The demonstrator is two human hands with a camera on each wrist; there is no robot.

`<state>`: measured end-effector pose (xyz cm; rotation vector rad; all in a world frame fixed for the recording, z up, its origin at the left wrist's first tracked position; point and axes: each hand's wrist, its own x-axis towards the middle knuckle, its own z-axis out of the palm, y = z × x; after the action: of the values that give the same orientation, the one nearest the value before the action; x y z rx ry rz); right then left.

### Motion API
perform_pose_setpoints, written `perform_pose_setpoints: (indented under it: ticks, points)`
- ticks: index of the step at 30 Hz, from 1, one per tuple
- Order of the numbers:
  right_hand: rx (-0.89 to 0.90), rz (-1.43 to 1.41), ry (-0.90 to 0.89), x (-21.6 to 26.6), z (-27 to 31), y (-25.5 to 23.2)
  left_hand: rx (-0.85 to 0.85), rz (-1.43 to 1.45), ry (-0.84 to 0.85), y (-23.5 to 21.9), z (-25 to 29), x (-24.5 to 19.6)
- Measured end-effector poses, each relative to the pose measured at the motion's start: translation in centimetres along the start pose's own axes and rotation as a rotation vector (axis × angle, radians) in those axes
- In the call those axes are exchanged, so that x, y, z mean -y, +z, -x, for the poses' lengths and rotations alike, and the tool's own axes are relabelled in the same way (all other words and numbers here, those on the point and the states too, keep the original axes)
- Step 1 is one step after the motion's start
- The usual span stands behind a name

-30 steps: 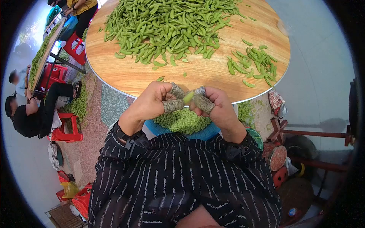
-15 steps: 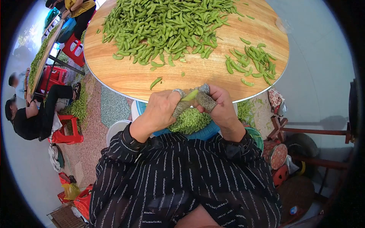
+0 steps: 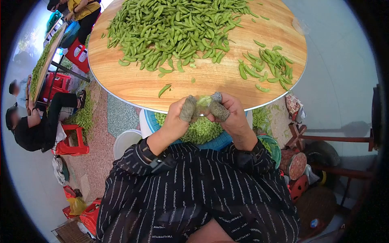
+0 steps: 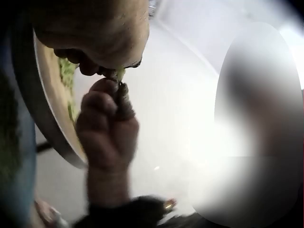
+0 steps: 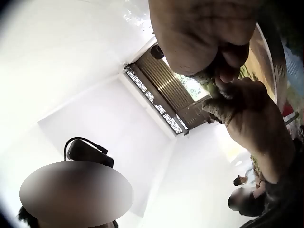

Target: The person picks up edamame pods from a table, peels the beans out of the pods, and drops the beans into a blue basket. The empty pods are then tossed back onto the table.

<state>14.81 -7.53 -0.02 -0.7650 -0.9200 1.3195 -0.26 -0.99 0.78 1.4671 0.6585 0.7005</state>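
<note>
In the head view, a green soybean pod is held between the two hands over a blue basin. My left hand pinches the pod's left end with a cloth-wrapped thumb. From the other side, my right hand grips it between wrapped thumb and forefinger. The pod looks blurred and partly covered by the fingers. In the left wrist view, a bit of the pod shows where the fingertips meet. Shelled green beans fill the basin beneath.
A round wooden table carries a large heap of pods, a smaller pile at right and a single pod near its front edge. A white bucket stands left. Seated people and red stools are farther left.
The left hand turned and shifted along the pod, its wrapped thumb now upright at the left end. A single pod lies uncovered on the table's front. The right hand has hardly moved.
</note>
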Motion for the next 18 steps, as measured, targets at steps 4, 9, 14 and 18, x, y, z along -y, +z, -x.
perform_pose_setpoints:
  ticks: [4,9,14,18]
  points:
    - [-0.099,-0.132,0.234,1.2,0.5,1.0,-0.046,-0.598,0.583,-0.5,-0.8,1.3]
    - [-0.105,-0.137,0.28,0.8,0.4,1.1,-0.053,-0.905,0.728,-0.8,-0.8,0.5]
    - [-0.116,-0.078,0.292,0.5,0.4,1.4,-0.019,-0.876,0.71,-1.0,-0.8,0.8]
    - [-0.045,0.052,0.145,-0.1,0.3,1.4,0.043,-0.267,0.31,0.0,0.2,0.6]
